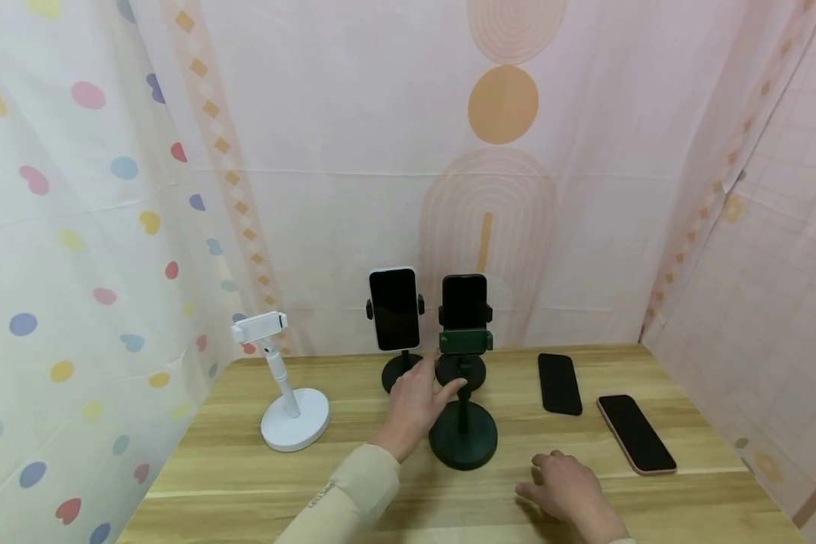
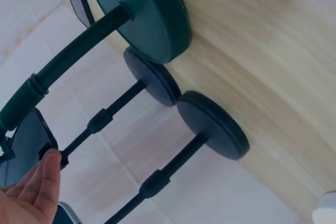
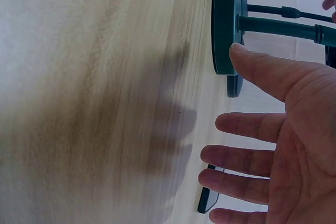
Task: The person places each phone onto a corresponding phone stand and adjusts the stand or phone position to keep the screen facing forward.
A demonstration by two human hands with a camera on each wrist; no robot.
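On the wooden table [image 1: 245, 468] in the head view, two phones sit clamped, two phones lie loose, left hand [image 1: 418, 404] fingers spread touching the green stand [image 1: 464, 434]; left wrist shows loose fingertips [image 2: 44, 174]; right wrist shows right hand [image 3: 278, 145] splayed, empty.

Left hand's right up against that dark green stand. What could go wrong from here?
1. The left hand is at the pole of the dark green stand, which carries a phone up top; a sideways push could tip it.
2. The two black stands sit close behind, so a toppling stand could knock them.
3. The right hand is near the pink-edged phone and could nudge it.
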